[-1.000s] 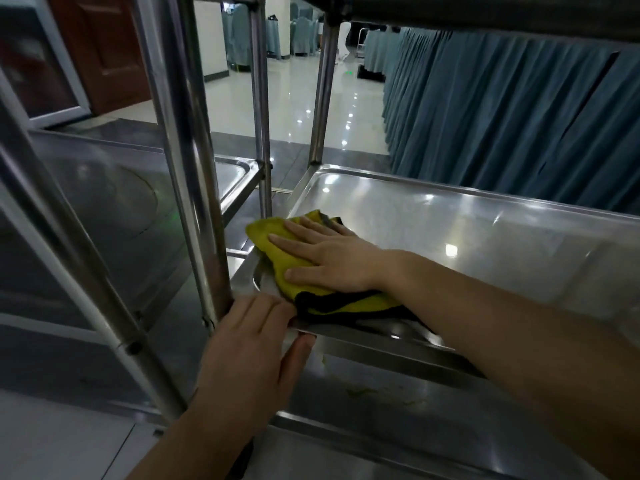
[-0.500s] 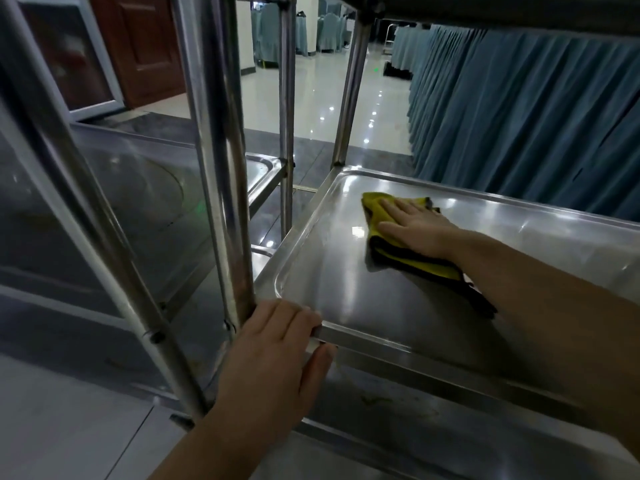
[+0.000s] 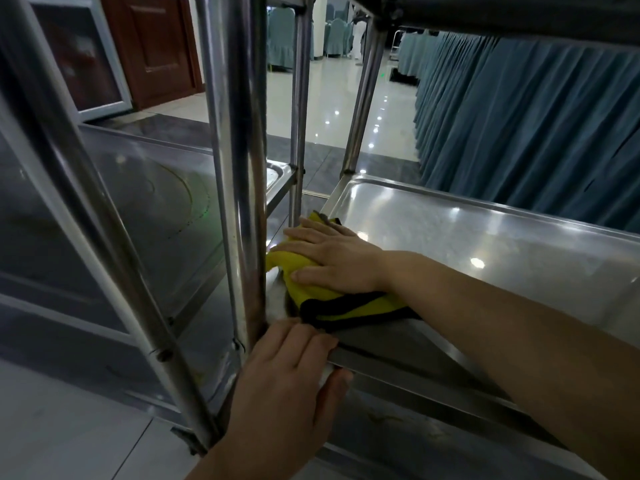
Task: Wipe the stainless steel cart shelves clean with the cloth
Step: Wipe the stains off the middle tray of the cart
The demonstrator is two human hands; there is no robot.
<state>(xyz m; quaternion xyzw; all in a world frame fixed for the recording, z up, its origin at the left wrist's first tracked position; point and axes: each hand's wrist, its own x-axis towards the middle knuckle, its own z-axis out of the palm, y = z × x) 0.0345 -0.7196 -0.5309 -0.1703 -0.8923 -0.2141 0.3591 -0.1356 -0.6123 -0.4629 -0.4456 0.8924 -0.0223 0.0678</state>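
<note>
The middle shelf (image 3: 485, 244) of the stainless steel cart fills the right half of the view. A yellow cloth (image 3: 298, 268) with a black border lies at the shelf's near left corner. My right hand (image 3: 332, 254) lies flat on the cloth, fingers straight and pointing left, pressing it onto the steel. My left hand (image 3: 287, 386) grips the shelf's front rim beside the corner post (image 3: 239, 168), fingers on top and thumb under the edge. The lower shelf (image 3: 398, 427) shows beneath, dull and streaked.
A second steel cart (image 3: 145, 188) stands close on the left, its slanted tube (image 3: 76, 188) crossing the near view. Blue pleated curtains (image 3: 519, 126) hang behind the shelf on the right. A glossy tiled floor (image 3: 332, 98) stretches beyond, with a brown door (image 3: 156, 46) at far left.
My right hand has slid the cloth from the shelf's far middle back to the near left corner. My left hand keeps its hold on the front rim.
</note>
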